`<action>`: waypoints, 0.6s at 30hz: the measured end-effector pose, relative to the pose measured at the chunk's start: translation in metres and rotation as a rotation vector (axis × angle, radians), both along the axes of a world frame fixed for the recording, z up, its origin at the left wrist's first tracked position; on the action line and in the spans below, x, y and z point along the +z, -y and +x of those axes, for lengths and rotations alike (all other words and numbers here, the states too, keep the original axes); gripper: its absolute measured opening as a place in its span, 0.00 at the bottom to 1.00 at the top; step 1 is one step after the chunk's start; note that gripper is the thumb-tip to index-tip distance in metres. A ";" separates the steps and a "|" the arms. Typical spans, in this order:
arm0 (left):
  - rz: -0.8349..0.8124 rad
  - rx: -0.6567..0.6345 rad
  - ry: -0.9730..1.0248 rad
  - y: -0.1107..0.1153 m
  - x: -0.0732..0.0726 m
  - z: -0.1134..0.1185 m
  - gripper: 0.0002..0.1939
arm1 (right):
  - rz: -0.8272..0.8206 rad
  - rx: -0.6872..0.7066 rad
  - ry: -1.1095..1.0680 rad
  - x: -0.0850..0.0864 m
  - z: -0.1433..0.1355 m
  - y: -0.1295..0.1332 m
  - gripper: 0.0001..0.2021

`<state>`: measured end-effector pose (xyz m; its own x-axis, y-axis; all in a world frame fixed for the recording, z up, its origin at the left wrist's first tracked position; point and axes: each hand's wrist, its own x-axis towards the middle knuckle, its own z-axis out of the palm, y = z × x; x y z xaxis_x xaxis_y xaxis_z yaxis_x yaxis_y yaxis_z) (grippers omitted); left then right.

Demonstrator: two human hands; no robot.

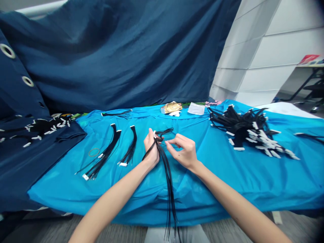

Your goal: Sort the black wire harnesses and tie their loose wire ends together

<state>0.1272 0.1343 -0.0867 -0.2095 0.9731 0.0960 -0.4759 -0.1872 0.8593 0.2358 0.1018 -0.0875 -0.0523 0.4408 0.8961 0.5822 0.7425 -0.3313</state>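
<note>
My left hand (152,148) is closed around a bundle of black wires (167,172) near its white connector (155,134). The loose wire ends hang down over the table's front edge. Just right of it, my right hand (184,150) pinches with thumb and forefinger at what looks like a single thin black wire; its tip is too small to make out. To the left of my hands lie a wire harness (130,145) with white connectors at its ends and a larger group of harnesses (106,153).
A big heap of black harnesses (243,128) with white connectors lies at right. A gold packet (172,107) and a white packet (196,109) sit at the back, an orange rubber band (93,152) at left. More harnesses (43,128) rest on dark cloth far left.
</note>
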 end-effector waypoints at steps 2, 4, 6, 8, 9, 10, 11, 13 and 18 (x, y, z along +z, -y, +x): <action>-0.004 0.003 -0.004 0.000 0.000 0.000 0.24 | -0.001 0.004 -0.002 0.000 0.000 0.000 0.09; -0.006 0.010 -0.017 -0.001 0.000 0.000 0.23 | -0.012 0.007 -0.004 0.000 -0.001 0.000 0.09; -0.007 0.019 -0.037 -0.001 0.001 0.000 0.22 | -0.022 0.002 -0.003 0.001 -0.001 0.001 0.09; -0.010 0.025 -0.053 -0.001 0.001 0.000 0.21 | -0.017 -0.009 -0.003 0.002 -0.001 0.001 0.09; -0.010 0.024 -0.058 -0.001 0.001 0.000 0.22 | -0.010 -0.016 -0.003 0.002 -0.001 0.001 0.09; -0.011 0.022 -0.060 -0.001 0.001 0.000 0.22 | -0.003 -0.024 -0.002 0.002 -0.001 0.001 0.09; -0.009 0.019 -0.063 -0.001 0.001 0.000 0.22 | 0.004 -0.032 0.000 0.002 -0.001 0.000 0.09; 0.000 0.012 -0.070 0.000 0.001 0.000 0.22 | 0.024 -0.048 0.012 0.001 -0.001 0.000 0.08; -0.015 -0.058 -0.071 0.004 0.002 0.003 0.21 | 0.039 -0.076 0.101 -0.008 0.000 -0.004 0.08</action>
<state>0.1298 0.1305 -0.0842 -0.1456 0.9849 0.0936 -0.4237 -0.1476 0.8937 0.2355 0.1062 -0.0951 -0.1107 0.4121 0.9044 0.6660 0.7062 -0.2403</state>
